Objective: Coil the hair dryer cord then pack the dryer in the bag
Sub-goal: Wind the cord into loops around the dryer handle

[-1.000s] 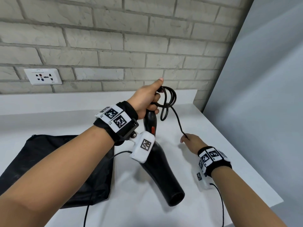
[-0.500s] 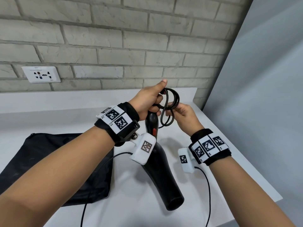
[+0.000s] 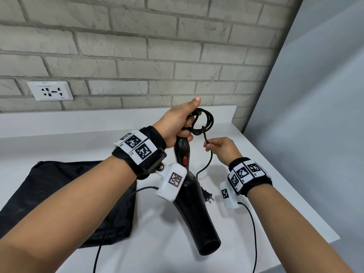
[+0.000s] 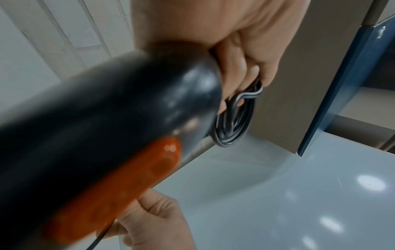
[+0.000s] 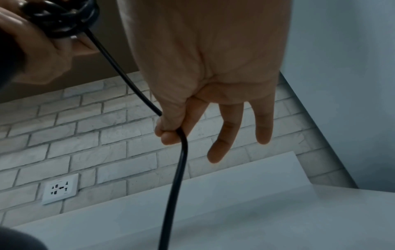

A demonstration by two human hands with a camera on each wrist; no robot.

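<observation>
A black hair dryer [image 3: 194,205] with a red switch [image 3: 184,160] stands nozzle-down on the white counter [image 3: 256,186]. My left hand [image 3: 181,123] grips the top of its handle together with several black cord loops [image 3: 204,123]; the same loops [image 4: 235,121] show beside the handle in the left wrist view. Just right and below, my right hand [image 3: 220,148] pinches the loose cord [image 5: 181,152] between thumb and forefinger, the other fingers straight. The cord trails down to the plug [image 3: 207,196] lying on the counter. A black bag [image 3: 59,198] lies flat at the left.
A brick wall with a white socket plate [image 3: 50,91] backs the counter. A grey panel [image 3: 315,115] closes off the right side. Thin sensor cables [image 3: 254,233] hang from both wrist units across the front of the counter.
My right hand brought a length of cord up to the loops, then dropped lower along the cord and pinches a new section. The plug has slid in beside the dryer.
</observation>
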